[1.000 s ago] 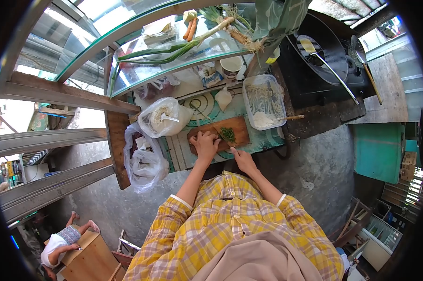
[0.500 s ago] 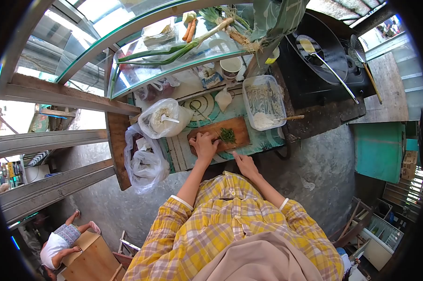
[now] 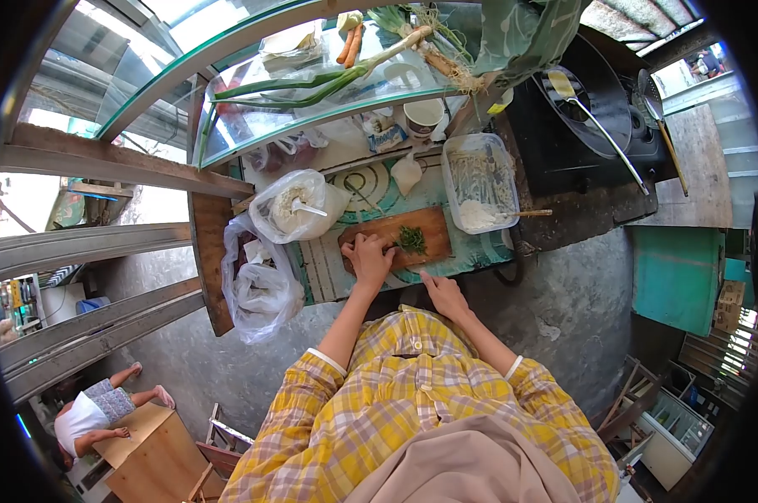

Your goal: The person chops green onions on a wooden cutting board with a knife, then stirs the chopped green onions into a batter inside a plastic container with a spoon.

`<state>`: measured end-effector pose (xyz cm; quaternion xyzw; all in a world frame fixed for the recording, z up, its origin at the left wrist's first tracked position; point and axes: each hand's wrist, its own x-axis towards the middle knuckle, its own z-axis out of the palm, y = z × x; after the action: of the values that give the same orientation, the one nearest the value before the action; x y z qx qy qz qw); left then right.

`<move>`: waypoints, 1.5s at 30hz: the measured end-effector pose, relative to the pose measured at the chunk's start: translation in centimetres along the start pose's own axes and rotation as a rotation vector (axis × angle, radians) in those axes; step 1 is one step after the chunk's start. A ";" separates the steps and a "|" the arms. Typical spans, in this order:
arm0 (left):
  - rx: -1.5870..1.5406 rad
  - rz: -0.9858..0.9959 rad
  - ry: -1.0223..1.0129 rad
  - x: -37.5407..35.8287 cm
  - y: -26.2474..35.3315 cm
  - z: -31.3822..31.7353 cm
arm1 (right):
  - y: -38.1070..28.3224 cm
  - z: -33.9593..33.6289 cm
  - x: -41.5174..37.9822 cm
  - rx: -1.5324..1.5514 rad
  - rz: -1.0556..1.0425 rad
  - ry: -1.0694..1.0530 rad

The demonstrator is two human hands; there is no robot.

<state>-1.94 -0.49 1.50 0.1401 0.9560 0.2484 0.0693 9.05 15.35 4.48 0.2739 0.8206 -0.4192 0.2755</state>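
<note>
On the wooden cutting board (image 3: 439, 228) lies a small pile of chopped green leaves (image 3: 412, 240). My left hand (image 3: 368, 260) rests at the board's left part with fingers curled and pressed down, just left of the pile; what is under the fingertips is too small to tell. Near the board's front edge, my right hand (image 3: 446, 296) is closed with its index finger pointing forward. Whatever it grips is hidden. To the right of the board stands a clear plastic tub (image 3: 480, 180) with white powder in it. A small tied bag (image 3: 407, 173) sits behind the board.
Left of the board are an open bag with a white spoon (image 3: 291, 208) and another plastic bag (image 3: 262, 293). A glass shelf above holds spring onions (image 3: 337, 80) and carrots (image 3: 351, 46). A wok (image 3: 593, 105) is at the right. Another person (image 3: 85, 419) is at lower left.
The camera view has shifted slightly. Both hands keep nearly the same places and poses at the board. At lower left, the other person's arm has moved a little.
</note>
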 end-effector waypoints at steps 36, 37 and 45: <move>0.008 0.058 0.085 -0.8 -0.1 0.0 | 0.6 1.0 1.1 0.098 -0.053 0.031; 0.006 0.056 0.086 -0.8 -0.1 0.0 | 0.5 1.0 1.0 0.096 -0.051 0.029; 0.023 0.047 0.090 -0.8 0.5 -0.2 | 0.0 0.0 0.8 0.038 -0.019 -0.056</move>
<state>-1.15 -0.44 1.97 0.1520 0.9574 0.2448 0.0188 8.50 15.55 3.95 0.2593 0.8071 -0.4447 0.2890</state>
